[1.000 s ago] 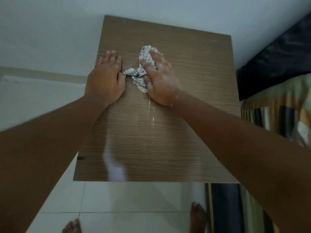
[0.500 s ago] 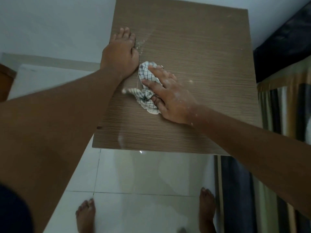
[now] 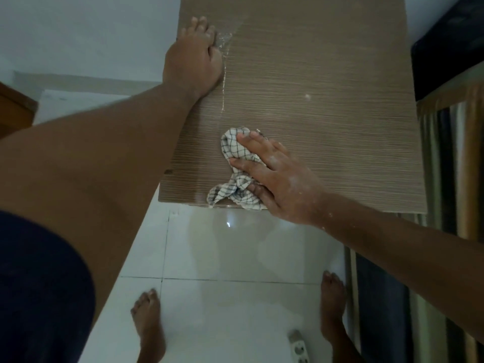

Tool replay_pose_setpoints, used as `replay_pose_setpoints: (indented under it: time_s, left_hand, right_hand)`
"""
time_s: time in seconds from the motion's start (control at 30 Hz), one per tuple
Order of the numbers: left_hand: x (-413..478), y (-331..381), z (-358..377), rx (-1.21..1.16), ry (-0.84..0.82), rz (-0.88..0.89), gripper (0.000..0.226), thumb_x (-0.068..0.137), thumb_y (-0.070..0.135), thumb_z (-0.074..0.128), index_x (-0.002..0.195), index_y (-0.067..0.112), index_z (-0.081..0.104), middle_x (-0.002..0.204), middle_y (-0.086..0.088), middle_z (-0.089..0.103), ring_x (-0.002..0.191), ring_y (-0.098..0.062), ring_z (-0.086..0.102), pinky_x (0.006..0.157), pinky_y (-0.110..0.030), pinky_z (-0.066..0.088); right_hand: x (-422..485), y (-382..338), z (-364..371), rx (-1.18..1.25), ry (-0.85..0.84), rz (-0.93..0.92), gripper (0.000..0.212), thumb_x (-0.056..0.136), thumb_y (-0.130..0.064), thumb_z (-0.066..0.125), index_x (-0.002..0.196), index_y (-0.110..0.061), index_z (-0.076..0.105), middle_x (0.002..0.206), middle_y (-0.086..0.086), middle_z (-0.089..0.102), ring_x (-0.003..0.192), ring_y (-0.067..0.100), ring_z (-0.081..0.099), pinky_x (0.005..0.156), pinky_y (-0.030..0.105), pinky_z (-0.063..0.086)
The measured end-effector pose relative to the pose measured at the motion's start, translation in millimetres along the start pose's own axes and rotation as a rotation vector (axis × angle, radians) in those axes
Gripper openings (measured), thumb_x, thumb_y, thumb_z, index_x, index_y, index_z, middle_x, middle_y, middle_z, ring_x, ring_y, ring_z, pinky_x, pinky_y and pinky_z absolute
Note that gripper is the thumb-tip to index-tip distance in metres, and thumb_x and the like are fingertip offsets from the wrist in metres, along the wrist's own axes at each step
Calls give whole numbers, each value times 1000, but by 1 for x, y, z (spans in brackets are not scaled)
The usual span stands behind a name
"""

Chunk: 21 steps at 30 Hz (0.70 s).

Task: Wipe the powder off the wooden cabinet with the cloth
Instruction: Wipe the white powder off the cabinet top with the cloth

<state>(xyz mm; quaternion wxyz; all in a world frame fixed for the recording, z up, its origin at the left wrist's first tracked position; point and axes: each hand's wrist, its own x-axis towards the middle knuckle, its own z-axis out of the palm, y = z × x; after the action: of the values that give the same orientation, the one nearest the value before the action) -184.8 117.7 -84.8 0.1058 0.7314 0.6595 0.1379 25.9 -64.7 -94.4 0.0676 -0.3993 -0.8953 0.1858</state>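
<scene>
while left hand [image 3: 192, 61] lies flat on brown wood-grain cabinet top [image 3: 327, 74], right hand [image 3: 277, 179] presses white checked cloth [image 3: 235, 174], fingers straight; thin white powder streak [image 3: 223, 77] beside left hand.

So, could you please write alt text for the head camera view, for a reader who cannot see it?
A person's right hand presses a checked cloth near the front edge of a wooden cabinet top, while the left hand rests flat beside a streak of white powder.
</scene>
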Motion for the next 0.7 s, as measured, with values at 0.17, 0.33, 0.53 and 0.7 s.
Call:
replay_pose_setpoints:
  time_s: [0.17, 0.33, 0.53, 0.7]
  left_hand:
    - [0, -2, 1, -32, 8, 18, 57, 94, 20, 33, 148, 7, 44, 160, -12, 34, 152, -22, 24, 126, -33, 15]
    - [-5, -14, 0, -11, -53, 98, 60, 93, 18, 33, 152, 8, 36, 163, -12, 27, 153, -26, 20, 126, -38, 13]
    - [-15, -27, -2, -119, -41, 105, 58, 95, 12, 34, 153, 8, 34, 162, -13, 28, 152, -32, 19, 125, -38, 14]
    - [-14, -31, -1, -282, -42, -141, 59, 103, 31, 28, 152, -2, 26, 157, -26, 32, 148, -37, 29, 123, -44, 24]
  right_hand:
    - [-14, -17, 7, 40, 17, 28, 46, 102, -29, 39, 145, -17, 52, 163, 12, 31, 154, 31, 22, 125, 46, 21]
    - [-25, -26, 16, 102, 73, 8, 41, 97, -8, 52, 138, -14, 59, 158, 13, 42, 151, 33, 31, 121, 51, 28]
    - [-45, -37, 22, 171, 79, -77, 44, 95, -2, 64, 136, -16, 59, 153, 10, 48, 148, 28, 36, 121, 46, 30]
    - [-55, -44, 27, 283, -20, -183, 33, 101, -6, 58, 131, -17, 63, 148, 4, 54, 150, 22, 35, 119, 46, 36]
